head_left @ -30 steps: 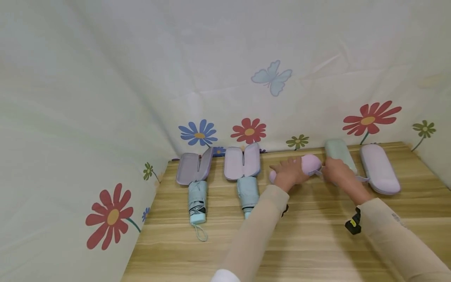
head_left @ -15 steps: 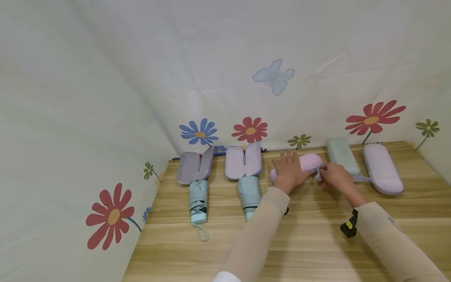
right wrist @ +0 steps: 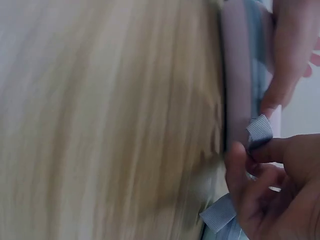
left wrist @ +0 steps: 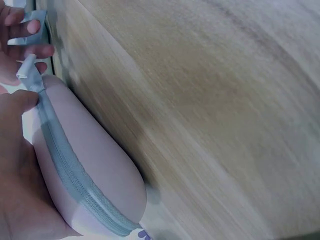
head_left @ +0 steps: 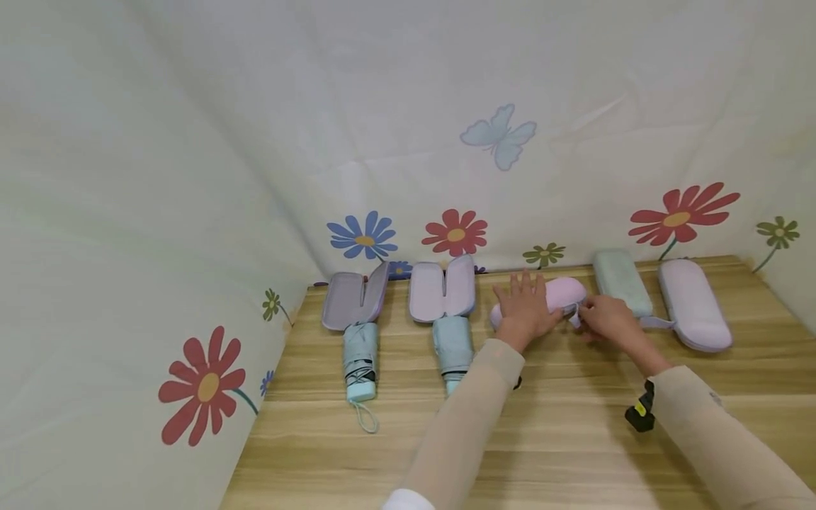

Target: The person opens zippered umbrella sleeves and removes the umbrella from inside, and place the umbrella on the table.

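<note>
Because the pink case (head_left: 566, 292) rests loose on the table (head_left: 542, 439), the left hand (head_left: 524, 312) lies across it with fingers straight and spread, presumably to keep it from sliding; in the head view, the right hand (head_left: 608, 322) pinches at the case's right end. That case sits towards the back of the table, between the second unzipped case (head_left: 427, 294) and the green case (head_left: 621, 282), with the lilac case (head_left: 695, 303) farther right. Each unzipped case, the first one (head_left: 342, 303) included, has a folded umbrella, first (head_left: 360, 354) and second (head_left: 452, 347), laid just in front of it, which looks like deliberate pairing.

From the left wrist, the zip (left wrist: 75, 175) runs along the pink case's side, facing the person, and the left thumb presses beside a ribbon tab (left wrist: 30, 74) at its end, probably as a brace against pulling.

From the right wrist, thumb and forefinger meet just below that tab; whatever small part they pinch, likely the zip pull, is hidden between them. Another ribbon (right wrist: 219, 214) sticks out beside the curled fingers.
</note>
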Tool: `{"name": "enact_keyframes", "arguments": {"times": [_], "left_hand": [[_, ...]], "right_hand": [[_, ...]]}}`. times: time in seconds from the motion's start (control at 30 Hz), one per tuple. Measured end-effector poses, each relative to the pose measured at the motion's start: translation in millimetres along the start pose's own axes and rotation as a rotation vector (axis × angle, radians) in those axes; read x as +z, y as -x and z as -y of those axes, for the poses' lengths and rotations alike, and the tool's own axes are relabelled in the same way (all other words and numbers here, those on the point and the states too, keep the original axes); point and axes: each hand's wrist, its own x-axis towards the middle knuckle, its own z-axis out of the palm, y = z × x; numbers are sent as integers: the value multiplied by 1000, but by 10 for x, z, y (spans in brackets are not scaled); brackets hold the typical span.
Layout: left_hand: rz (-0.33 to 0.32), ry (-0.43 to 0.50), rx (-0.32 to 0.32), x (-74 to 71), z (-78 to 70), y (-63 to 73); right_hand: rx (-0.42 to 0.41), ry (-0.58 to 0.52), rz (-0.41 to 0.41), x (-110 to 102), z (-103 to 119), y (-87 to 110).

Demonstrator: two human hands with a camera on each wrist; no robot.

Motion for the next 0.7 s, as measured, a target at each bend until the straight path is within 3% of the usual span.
{"name": "enact_keyframes", "arguments": {"times": [0.23,0.47,0.7], "left_hand": [[17,35,19,38,28,-27],[29,71,29,24,74,-50],[41,83,33,15,83,-50]], "right_hand": [[-18,211,-151,58,10,36],[-156,367,-352,126,14,49],[-316,448,-385,99,-49,-13]]}}
